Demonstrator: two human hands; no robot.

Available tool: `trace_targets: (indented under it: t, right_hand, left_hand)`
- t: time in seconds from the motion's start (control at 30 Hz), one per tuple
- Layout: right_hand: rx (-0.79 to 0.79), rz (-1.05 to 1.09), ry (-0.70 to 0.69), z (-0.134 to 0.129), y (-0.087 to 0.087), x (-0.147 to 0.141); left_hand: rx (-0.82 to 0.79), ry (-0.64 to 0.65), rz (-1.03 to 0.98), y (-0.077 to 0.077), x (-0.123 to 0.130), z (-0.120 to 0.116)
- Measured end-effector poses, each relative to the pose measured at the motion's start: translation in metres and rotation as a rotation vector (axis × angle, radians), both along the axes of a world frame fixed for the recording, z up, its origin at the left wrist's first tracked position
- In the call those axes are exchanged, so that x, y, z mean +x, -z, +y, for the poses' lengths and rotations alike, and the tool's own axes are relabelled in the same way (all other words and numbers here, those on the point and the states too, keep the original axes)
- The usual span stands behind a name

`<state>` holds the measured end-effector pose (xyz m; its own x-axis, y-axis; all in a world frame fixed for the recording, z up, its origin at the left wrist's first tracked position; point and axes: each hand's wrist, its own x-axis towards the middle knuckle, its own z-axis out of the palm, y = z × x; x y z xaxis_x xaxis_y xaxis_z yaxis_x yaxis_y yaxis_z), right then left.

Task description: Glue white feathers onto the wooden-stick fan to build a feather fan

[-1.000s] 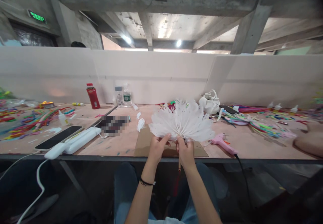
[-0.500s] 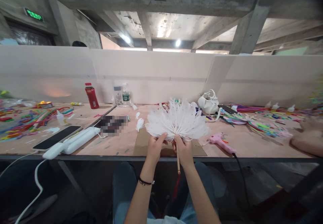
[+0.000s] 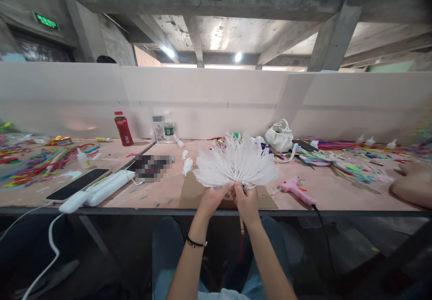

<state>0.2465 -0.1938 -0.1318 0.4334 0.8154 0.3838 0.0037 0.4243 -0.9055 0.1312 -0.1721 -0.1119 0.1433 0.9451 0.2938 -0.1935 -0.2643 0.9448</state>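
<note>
A white feather fan [image 3: 238, 160] is spread upright in front of me, above a piece of brown cardboard [image 3: 189, 194]. My left hand [image 3: 216, 198] is closed at the fan's base, its thumb pressed near the point where the quills meet. Beside it my right hand [image 3: 245, 201] also grips the base, around the top of the handle. The wooden handle [image 3: 241, 224] shows below my right hand, with a red tassel [image 3: 241, 246] hanging past the table edge. Both hands' fingertips behind the fan are hidden.
Right of the cardboard lies a pink glue gun [image 3: 299, 192] with a black cord. Loose white feathers [image 3: 187, 166] lie to the left, near a white power strip [image 3: 108, 188] and a phone [image 3: 77, 185]. Another person's arm [image 3: 411, 185] rests at the right. Bottles [image 3: 123, 129] and a white bag [image 3: 279, 137] stand behind.
My left hand has slid right along the fan's base, so its thumb now meets my right hand at the centre. The handle's lower end and tassel have shifted slightly right.
</note>
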Motion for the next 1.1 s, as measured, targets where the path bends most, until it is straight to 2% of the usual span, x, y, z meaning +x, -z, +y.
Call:
trace_targets:
  t: [0.23, 0.4, 0.53, 0.83, 1.1]
  right_hand:
    - [-0.011, 0.009, -0.061, -0.001, -0.005, -0.005]
    - [0.003, 0.028, -0.137, -0.001, -0.011, -0.009]
    - [0.006, 0.011, -0.125, -0.003, -0.011, -0.006]
    - [-0.022, -0.096, -0.002, -0.005, -0.006, -0.004]
    - [0.03, -0.105, -0.076, 0.003, -0.003, -0.002]
  left_hand:
    - [-0.001, -0.012, -0.042, 0.006, 0.005, 0.008]
    - [0.028, -0.046, -0.078, 0.004, 0.009, 0.008]
    - [0.056, -0.066, -0.025, 0.003, 0.006, 0.005]
    - [0.068, -0.137, 0.074, -0.003, 0.0, 0.001]
    - [0.039, -0.058, -0.045, 0.009, 0.004, 0.011]
